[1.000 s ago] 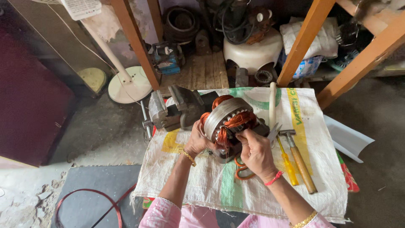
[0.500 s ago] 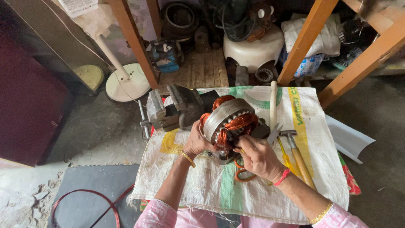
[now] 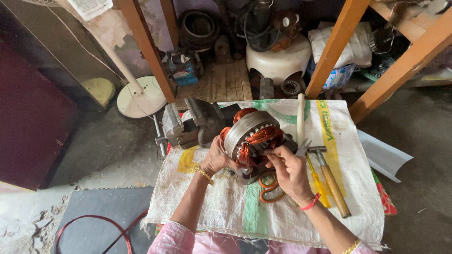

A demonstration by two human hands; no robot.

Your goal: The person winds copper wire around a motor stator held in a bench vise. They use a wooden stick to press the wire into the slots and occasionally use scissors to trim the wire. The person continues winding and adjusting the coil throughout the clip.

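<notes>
Stator [image 3: 249, 136], steel ring with copper windings, sits on the woven sack [image 3: 226, 207] spread on the floor, just right of the bench vise [image 3: 193, 124]. Same spot as in the earlier frames; no shift. Left hand [image 3: 217, 159] stays wrapped on the stator's left side, grip clamped on the ring. Right hand [image 3: 289, 170] has moved up a little: fingertips now pinched together at the copper winding on the near right face, where a second ago the hand lay lower and flatter over the coil. Can't tell whether it pinches a wire or a small tool. Orange-handled scissors [image 3: 268, 190] lie under the right wrist, unchanged. Yellow screwdriver [image 3: 318, 181] and wooden-handled hammer [image 3: 332, 181] lie side by side to the right, untouched. White rod [image 3: 300, 117] behind them, same place.
</notes>
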